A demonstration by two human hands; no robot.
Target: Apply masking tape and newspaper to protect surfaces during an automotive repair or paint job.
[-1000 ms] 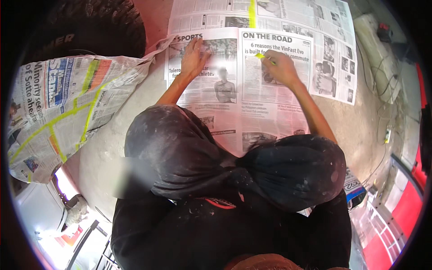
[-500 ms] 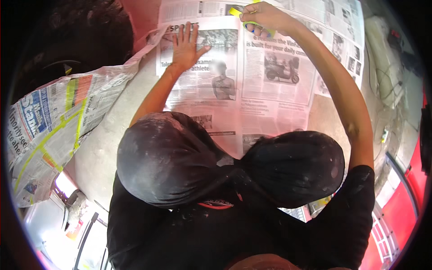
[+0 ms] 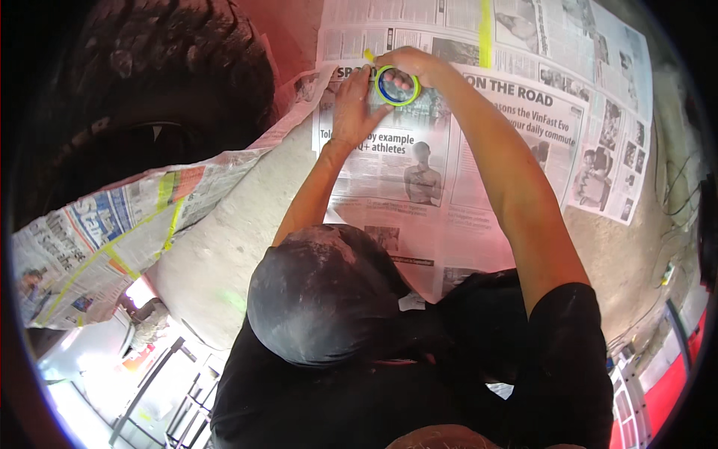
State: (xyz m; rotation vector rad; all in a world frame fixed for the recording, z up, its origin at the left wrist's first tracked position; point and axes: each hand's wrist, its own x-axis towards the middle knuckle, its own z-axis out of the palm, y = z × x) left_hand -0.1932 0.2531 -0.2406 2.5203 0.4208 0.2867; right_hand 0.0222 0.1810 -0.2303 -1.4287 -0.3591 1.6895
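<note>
1. The sheet, a printed newspaper spread, is laid on the floor; its far left corner is reached by 2 hands.
2. The left hand is rested palm down on the sheet, near that corner. Its fingers are stretched out close together and its thumb is spread toward the roll; whether the roll is touched by the thumb cannot be told.
3. The roll, a yellow-green ring with a blue inner side, is held by the right hand over the far left part of the sheet.
4. The right hand's fingers are bent at the roll and seen in its opening; whether they are passed through it or curled behind it cannot be told.
5. A short yellow tape end is seen just past the right fingertips, at the sheet's far edge. Whether it is pinched cannot be told.
6. Beyond the sheet, more newspaper is laid, crossed by 1 yellow strip.
7. To the left of the sheet, a tyre and a paper cover marked with yellow strips are seen.
8. The sheet's near edge is partly hidden by the left knee, which is clothed in dark fabric.
</note>
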